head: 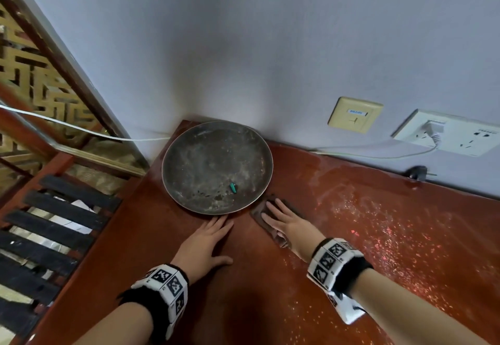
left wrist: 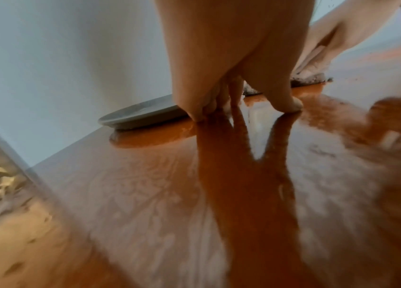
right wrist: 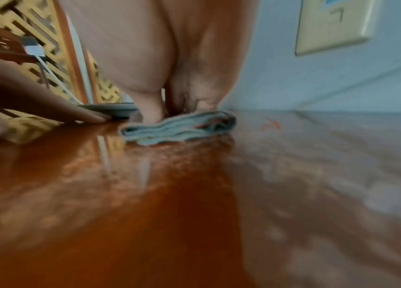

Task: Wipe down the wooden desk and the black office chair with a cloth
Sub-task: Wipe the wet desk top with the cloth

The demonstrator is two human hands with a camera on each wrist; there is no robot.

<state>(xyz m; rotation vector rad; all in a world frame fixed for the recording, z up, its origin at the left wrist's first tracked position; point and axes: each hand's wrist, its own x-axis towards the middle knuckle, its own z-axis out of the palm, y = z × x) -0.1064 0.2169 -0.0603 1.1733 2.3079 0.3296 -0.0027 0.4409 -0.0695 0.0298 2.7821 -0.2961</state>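
Cloth (head: 266, 216) touching tray (head: 173, 182) rim

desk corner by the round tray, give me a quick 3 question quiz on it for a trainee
1. True or false: the right hand presses the cloth flat on the desk with straight fingers.
2. Where is the left hand?
A. lifting the tray
B. flat on the desk, fingertips at the near rim of the tray
C. gripping the cloth
3. Fill in: a small ____ object lies inside the tray.

Key:
1. True
2. B
3. green
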